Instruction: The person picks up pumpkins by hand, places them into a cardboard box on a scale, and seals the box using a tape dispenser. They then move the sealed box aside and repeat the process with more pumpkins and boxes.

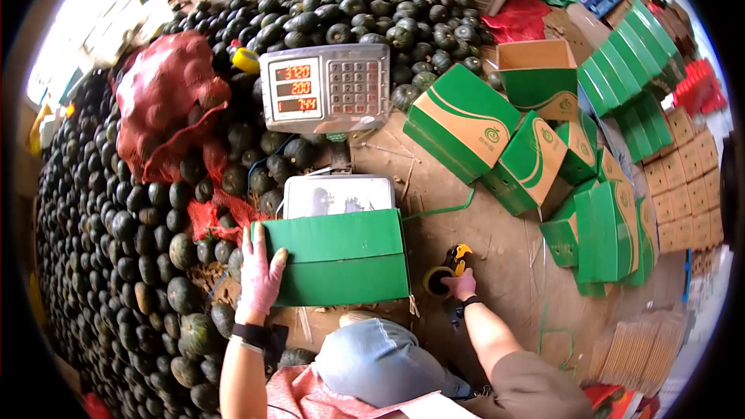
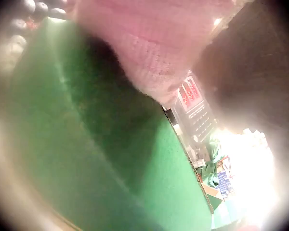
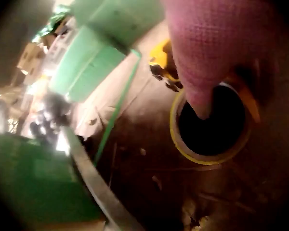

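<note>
A green carton (image 1: 341, 257) lies with its flaps folded together, on the platform (image 1: 339, 192) of a weighing scale. My left hand (image 1: 261, 273), in a pink glove, rests along the carton's left end with fingers extended. In the left wrist view the glove (image 2: 159, 48) lies against the green cardboard (image 2: 86, 144). Out to the right of the carton, my gloved right hand (image 1: 463, 285) grips a yellow and black tape dispenser (image 1: 461, 253) low over the floor. Its tape roll (image 3: 175, 126) shows its dark hollow core in the right wrist view.
The scale's display (image 1: 297, 89) is lit with red digits beyond the carton. Dark green squashes (image 1: 147, 225) cover the floor at left and behind. A red net sack (image 1: 167, 101) stands among them. Green and brown cartons (image 1: 466, 120) are piled at right.
</note>
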The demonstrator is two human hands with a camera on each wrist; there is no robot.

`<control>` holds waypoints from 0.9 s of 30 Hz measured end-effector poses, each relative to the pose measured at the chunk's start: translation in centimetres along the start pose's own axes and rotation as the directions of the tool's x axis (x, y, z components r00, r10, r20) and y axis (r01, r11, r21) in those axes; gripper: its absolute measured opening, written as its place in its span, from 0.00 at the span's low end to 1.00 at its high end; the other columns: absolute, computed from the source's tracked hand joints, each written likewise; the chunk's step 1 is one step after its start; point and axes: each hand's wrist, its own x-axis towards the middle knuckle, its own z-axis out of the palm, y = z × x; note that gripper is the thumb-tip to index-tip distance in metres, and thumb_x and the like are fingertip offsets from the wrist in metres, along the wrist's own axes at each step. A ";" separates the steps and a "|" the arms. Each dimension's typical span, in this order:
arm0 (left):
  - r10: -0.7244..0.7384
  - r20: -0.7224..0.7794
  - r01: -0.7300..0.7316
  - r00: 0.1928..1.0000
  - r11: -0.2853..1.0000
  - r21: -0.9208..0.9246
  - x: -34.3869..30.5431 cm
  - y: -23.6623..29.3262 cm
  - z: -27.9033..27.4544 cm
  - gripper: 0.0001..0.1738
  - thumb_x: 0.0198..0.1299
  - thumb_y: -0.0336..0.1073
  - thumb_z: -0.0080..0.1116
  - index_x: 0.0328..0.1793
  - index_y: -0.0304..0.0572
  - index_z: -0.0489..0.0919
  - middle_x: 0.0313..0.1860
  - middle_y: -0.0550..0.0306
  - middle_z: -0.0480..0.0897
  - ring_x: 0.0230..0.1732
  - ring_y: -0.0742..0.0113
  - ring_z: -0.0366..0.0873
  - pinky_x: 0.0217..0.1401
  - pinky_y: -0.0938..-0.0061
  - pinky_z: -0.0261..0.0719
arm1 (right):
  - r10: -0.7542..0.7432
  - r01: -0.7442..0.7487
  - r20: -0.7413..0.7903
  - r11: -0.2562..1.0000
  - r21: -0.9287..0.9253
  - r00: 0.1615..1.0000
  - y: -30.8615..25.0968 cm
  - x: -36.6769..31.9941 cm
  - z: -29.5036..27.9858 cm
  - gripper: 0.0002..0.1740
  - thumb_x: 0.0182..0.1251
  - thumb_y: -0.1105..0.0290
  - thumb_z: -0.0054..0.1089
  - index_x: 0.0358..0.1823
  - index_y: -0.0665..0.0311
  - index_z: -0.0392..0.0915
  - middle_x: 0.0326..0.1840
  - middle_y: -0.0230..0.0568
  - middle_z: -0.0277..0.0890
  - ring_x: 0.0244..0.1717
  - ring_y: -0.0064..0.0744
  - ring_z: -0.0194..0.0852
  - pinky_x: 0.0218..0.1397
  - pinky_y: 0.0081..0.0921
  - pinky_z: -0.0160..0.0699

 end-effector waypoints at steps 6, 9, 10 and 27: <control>-0.220 -0.057 0.188 0.974 0.920 -0.343 1.4 -0.5 0.6 0.54 0.62 0.57 0.71 0.83 0.33 0.56 0.59 0.32 0.83 0.60 0.43 0.84 0.64 0.60 0.79 | -0.121 0.133 -0.078 0.973 0.187 0.990 4.1 2.6 -1.0 0.27 0.50 0.77 0.68 0.50 0.64 0.63 0.43 0.43 0.74 0.39 0.34 0.74 0.44 0.42 0.79; -0.221 -0.062 0.201 0.973 0.951 -0.235 1.0 -0.7 0.8 0.42 0.69 0.57 0.64 0.76 0.39 0.61 0.55 0.30 0.83 0.58 0.35 0.83 0.61 0.54 0.79 | -0.285 0.352 -0.206 0.773 0.528 0.936 0.3 -2.3 -6.6 0.43 0.55 0.81 0.58 0.74 0.64 0.53 0.54 0.37 0.68 0.48 0.31 0.70 0.54 0.36 0.80; -0.208 -0.066 0.188 0.976 0.954 -0.233 0.8 -0.6 0.7 0.42 0.69 0.58 0.62 0.77 0.38 0.60 0.55 0.29 0.83 0.57 0.33 0.83 0.60 0.53 0.79 | -0.491 0.616 -0.374 0.590 0.522 0.787 -6.1 -8.8 -8.0 0.47 0.54 0.82 0.57 0.78 0.62 0.49 0.65 0.41 0.64 0.61 0.35 0.69 0.69 0.38 0.74; -0.364 0.609 0.673 0.704 0.071 -0.736 -3.9 7.3 -2.2 0.21 0.80 0.42 0.51 0.67 0.33 0.77 0.48 0.58 0.84 0.41 0.72 0.78 0.47 0.76 0.79 | -0.845 0.852 0.272 -0.507 -0.131 -0.461 -22.8 -18.5 -4.8 0.39 0.48 0.83 0.65 0.65 0.53 0.70 0.43 0.50 0.71 0.37 0.56 0.76 0.35 0.44 0.78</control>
